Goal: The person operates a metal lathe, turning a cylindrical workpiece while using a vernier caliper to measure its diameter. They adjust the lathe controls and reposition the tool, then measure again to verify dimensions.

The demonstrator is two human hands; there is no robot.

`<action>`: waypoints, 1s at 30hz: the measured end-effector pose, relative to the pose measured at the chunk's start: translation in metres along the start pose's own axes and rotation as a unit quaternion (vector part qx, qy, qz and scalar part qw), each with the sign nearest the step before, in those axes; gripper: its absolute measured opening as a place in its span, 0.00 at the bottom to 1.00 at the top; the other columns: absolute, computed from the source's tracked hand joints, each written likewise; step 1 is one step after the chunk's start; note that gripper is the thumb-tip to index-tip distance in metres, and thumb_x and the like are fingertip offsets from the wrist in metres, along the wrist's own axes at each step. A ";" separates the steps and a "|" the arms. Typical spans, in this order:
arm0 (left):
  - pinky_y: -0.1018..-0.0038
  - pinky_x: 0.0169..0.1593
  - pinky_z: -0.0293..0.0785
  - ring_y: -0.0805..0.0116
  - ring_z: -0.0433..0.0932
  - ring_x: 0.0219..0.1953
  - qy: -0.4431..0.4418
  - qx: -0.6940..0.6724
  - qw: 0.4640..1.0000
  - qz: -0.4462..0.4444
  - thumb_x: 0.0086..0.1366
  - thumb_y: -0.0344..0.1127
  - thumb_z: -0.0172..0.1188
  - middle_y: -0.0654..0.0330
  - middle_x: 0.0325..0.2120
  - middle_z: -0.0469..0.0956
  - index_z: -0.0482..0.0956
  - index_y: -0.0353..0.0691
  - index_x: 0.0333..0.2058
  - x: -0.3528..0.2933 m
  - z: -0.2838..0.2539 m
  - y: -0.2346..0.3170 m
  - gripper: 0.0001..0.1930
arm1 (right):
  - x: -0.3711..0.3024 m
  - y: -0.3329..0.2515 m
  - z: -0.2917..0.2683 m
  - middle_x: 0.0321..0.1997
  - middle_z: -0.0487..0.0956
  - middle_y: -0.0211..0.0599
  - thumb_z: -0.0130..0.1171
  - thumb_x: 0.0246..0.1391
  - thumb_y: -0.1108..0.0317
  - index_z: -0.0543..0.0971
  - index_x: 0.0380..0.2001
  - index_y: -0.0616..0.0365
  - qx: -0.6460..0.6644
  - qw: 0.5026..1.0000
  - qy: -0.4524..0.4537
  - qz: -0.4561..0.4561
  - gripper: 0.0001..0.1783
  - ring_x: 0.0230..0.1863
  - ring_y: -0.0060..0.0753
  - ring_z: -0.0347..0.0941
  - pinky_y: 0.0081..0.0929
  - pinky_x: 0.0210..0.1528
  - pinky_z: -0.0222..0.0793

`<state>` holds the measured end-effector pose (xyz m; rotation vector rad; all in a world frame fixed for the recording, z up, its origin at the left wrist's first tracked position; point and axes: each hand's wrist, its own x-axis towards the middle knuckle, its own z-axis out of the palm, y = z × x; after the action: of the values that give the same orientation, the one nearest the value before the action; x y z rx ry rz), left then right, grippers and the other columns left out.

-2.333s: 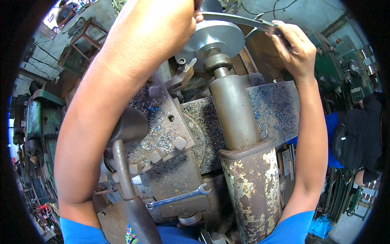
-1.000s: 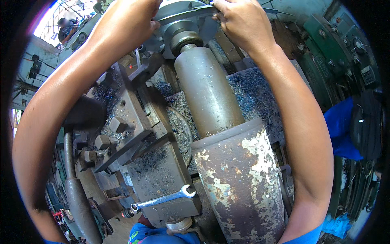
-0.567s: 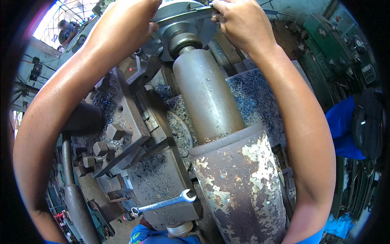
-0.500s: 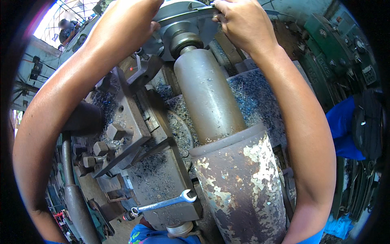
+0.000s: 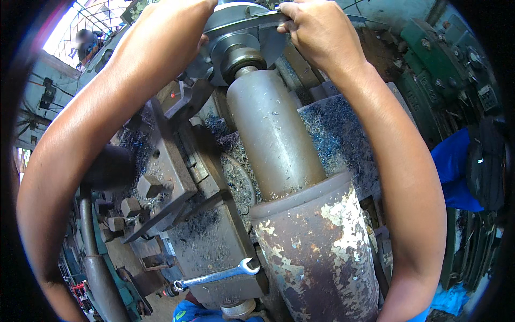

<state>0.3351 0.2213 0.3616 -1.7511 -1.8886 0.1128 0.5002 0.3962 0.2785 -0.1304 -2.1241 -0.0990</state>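
Note:
At the upper edge, my right hand [image 5: 314, 27] is closed, pinching the end of a flat grey metal bar [image 5: 244, 24] between thumb and fingers. The bar lies across the front of a round metal disc [image 5: 276, 45]. My left hand [image 5: 188, 24] is at the disc's left side, curled with its thumb tip showing; the picture's edge and the hand itself hide most of its fingers and whatever they hold. Between my forearms, a smooth steel cylinder [image 5: 273, 129] runs from a ring-shaped centre [image 5: 242, 61] at the disc into a rusty sleeve with peeling paint [image 5: 316, 252].
An open-ended wrench [image 5: 217, 275] lies on the lathe's slide [image 5: 206, 236]. Square-headed bolts [image 5: 150, 185] stick out of the tool post at left. Metal chips [image 5: 335, 129] cover the bed. Green machinery [image 5: 445, 70] stands at right; a person [image 5: 86, 45] is far at upper left.
The view has shifted slightly, so the disc and ring sit a little lower and further left. Both hands stay at the disc, with the right still pinching the bar.

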 end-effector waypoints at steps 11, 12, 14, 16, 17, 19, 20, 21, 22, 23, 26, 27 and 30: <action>0.52 0.39 0.76 0.38 0.81 0.36 -0.005 0.002 1.000 -0.007 0.59 0.32 0.70 0.42 0.26 0.79 0.75 0.35 0.36 -0.001 -0.003 0.003 0.13 | -0.002 0.001 0.005 0.23 0.79 0.45 0.57 0.47 0.69 0.81 0.21 0.58 0.004 1.000 0.013 0.015 0.07 0.31 0.49 0.79 0.44 0.37 0.74; 0.52 0.39 0.76 0.39 0.81 0.36 0.000 -0.001 1.000 -0.002 0.58 0.32 0.70 0.43 0.26 0.79 0.75 0.35 0.36 0.000 -0.002 0.003 0.13 | -0.002 0.000 0.006 0.23 0.79 0.45 0.57 0.47 0.69 0.80 0.21 0.58 0.006 1.000 0.013 0.023 0.07 0.31 0.49 0.78 0.44 0.37 0.74; 0.52 0.39 0.76 0.39 0.81 0.35 -0.002 -0.008 1.000 -0.004 0.58 0.32 0.71 0.43 0.26 0.79 0.75 0.36 0.36 0.000 -0.002 0.002 0.13 | -0.002 -0.002 0.007 0.23 0.79 0.45 0.56 0.47 0.69 0.80 0.20 0.58 0.009 0.999 0.016 0.028 0.07 0.30 0.50 0.78 0.44 0.37 0.74; 0.53 0.38 0.76 0.40 0.82 0.35 -0.004 -0.009 1.000 -0.002 0.58 0.32 0.71 0.43 0.25 0.79 0.75 0.36 0.36 0.000 -0.001 0.001 0.13 | -0.002 -0.003 0.007 0.23 0.79 0.45 0.56 0.47 0.69 0.80 0.20 0.58 0.013 0.999 0.020 0.027 0.08 0.30 0.50 0.78 0.44 0.37 0.74; 0.53 0.38 0.76 0.40 0.82 0.35 -0.004 -0.005 1.000 0.001 0.58 0.32 0.71 0.43 0.26 0.79 0.75 0.36 0.36 0.000 -0.001 0.001 0.13 | -0.002 -0.003 0.007 0.23 0.79 0.45 0.56 0.47 0.69 0.80 0.20 0.58 0.015 0.999 0.023 0.024 0.08 0.30 0.50 0.78 0.44 0.37 0.74; 0.53 0.38 0.76 0.41 0.82 0.35 -0.005 -0.002 1.000 0.000 0.59 0.32 0.70 0.44 0.26 0.80 0.75 0.36 0.36 0.000 0.000 0.001 0.13 | -0.002 -0.003 0.007 0.23 0.79 0.46 0.56 0.47 0.69 0.80 0.20 0.58 0.018 0.999 0.025 0.022 0.08 0.30 0.50 0.78 0.44 0.37 0.74; 0.54 0.38 0.76 0.41 0.82 0.34 -0.007 -0.001 1.000 -0.003 0.59 0.32 0.70 0.44 0.26 0.80 0.75 0.36 0.36 0.000 0.001 0.001 0.13 | -0.002 -0.003 0.007 0.23 0.79 0.46 0.56 0.47 0.69 0.80 0.20 0.58 0.018 0.999 0.024 0.023 0.08 0.30 0.50 0.78 0.44 0.37 0.74; 0.54 0.38 0.76 0.42 0.82 0.34 -0.009 -0.002 1.000 -0.007 0.59 0.32 0.70 0.44 0.26 0.80 0.75 0.36 0.36 0.000 0.001 0.001 0.13 | -0.001 -0.003 0.008 0.23 0.79 0.46 0.56 0.48 0.69 0.80 0.20 0.58 0.020 0.999 0.022 0.024 0.08 0.30 0.50 0.79 0.44 0.37 0.74; 0.55 0.38 0.77 0.42 0.82 0.34 -0.010 0.001 1.000 -0.010 0.59 0.32 0.70 0.44 0.25 0.80 0.75 0.36 0.36 0.000 0.001 0.002 0.13 | -0.001 -0.003 0.008 0.23 0.79 0.46 0.56 0.48 0.69 0.80 0.20 0.58 0.018 0.999 0.020 0.024 0.08 0.30 0.50 0.79 0.44 0.37 0.75; 0.55 0.37 0.77 0.42 0.83 0.34 -0.010 0.004 1.000 -0.013 0.59 0.32 0.70 0.44 0.25 0.80 0.75 0.36 0.36 0.000 0.002 0.002 0.13 | -0.001 -0.003 0.007 0.23 0.79 0.47 0.56 0.48 0.69 0.80 0.20 0.59 0.015 0.999 0.019 0.024 0.08 0.30 0.50 0.79 0.44 0.37 0.75; 0.55 0.37 0.77 0.43 0.83 0.33 -0.006 0.003 1.000 -0.011 0.60 0.32 0.70 0.44 0.25 0.80 0.75 0.36 0.36 -0.001 0.002 0.002 0.13 | -0.001 -0.004 0.007 0.23 0.79 0.47 0.56 0.47 0.69 0.81 0.20 0.59 0.012 0.999 0.012 0.029 0.08 0.30 0.50 0.79 0.44 0.37 0.75; 0.55 0.37 0.77 0.43 0.83 0.33 -0.003 0.000 1.000 -0.009 0.60 0.32 0.70 0.44 0.25 0.80 0.75 0.36 0.36 0.000 0.003 0.002 0.12 | -0.001 -0.004 0.007 0.23 0.79 0.47 0.56 0.47 0.69 0.81 0.20 0.59 0.011 0.999 0.009 0.032 0.08 0.30 0.51 0.79 0.44 0.38 0.75; 0.55 0.36 0.76 0.42 0.82 0.33 -0.018 0.001 1.000 -0.012 0.60 0.32 0.70 0.44 0.25 0.79 0.74 0.36 0.36 0.000 0.002 0.001 0.12 | -0.002 -0.005 0.006 0.23 0.79 0.47 0.56 0.47 0.69 0.81 0.21 0.59 0.001 0.999 0.010 0.030 0.08 0.30 0.51 0.79 0.44 0.37 0.75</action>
<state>0.3347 0.2224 0.3593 -1.7355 -1.9338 0.1374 0.4952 0.3919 0.2735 -0.1916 -2.0991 -0.0621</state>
